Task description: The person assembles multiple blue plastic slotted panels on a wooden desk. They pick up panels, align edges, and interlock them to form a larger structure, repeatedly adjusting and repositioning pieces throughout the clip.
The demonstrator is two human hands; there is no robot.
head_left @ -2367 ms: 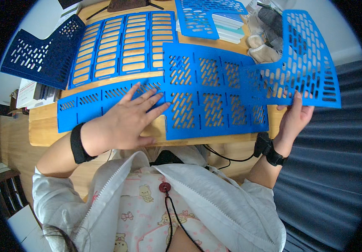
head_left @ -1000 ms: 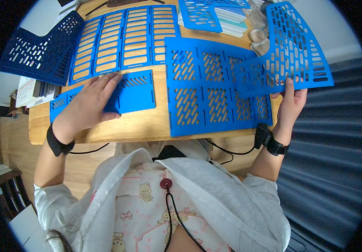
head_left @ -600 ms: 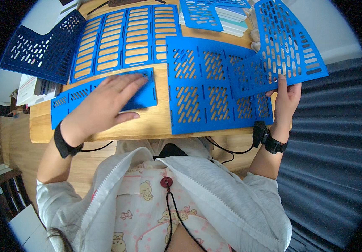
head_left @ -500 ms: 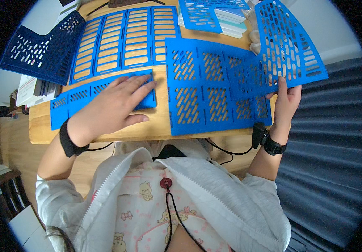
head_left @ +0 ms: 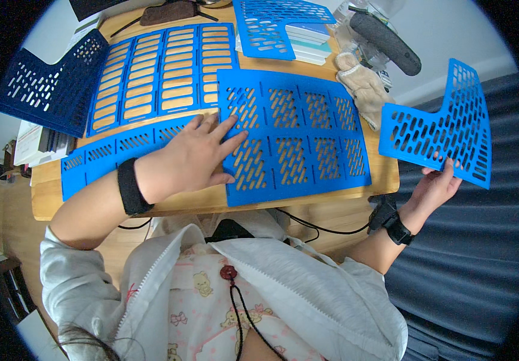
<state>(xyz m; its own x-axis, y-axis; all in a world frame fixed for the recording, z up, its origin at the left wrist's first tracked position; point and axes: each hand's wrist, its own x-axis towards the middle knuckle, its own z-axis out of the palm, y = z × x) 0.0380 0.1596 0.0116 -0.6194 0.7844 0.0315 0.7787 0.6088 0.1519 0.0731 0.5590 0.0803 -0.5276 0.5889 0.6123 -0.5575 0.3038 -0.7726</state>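
Note:
My right hand [head_left: 431, 191] grips the lower edge of an L-shaped blue perforated plastic panel [head_left: 443, 133], held up off the table's right end. Fingers spread, my left hand [head_left: 187, 155] lies palm down, its fingertips over the left edge of a large flat blue panel [head_left: 298, 136] with slanted slots. Under that hand and wrist runs a long narrow blue panel [head_left: 100, 172], partly covered. Behind it a blue panel with rectangular openings [head_left: 161, 67] lies flat. Both wrists wear black bands.
Dark blue L-shaped panels [head_left: 76, 99] rest over books [head_left: 35, 143] at the left. Another blue L-shaped panel [head_left: 280, 18] leans on a book stack [head_left: 310, 48] at the back. A beige cloth [head_left: 363, 90] and a grey case [head_left: 386, 42] lie back right. A dark curtain [head_left: 452, 253] hangs at the right.
My right hand has carried the L-shaped panel right and nearer, off the large slotted panel. My left hand has slid right from the narrow panel to the large panel's edge.

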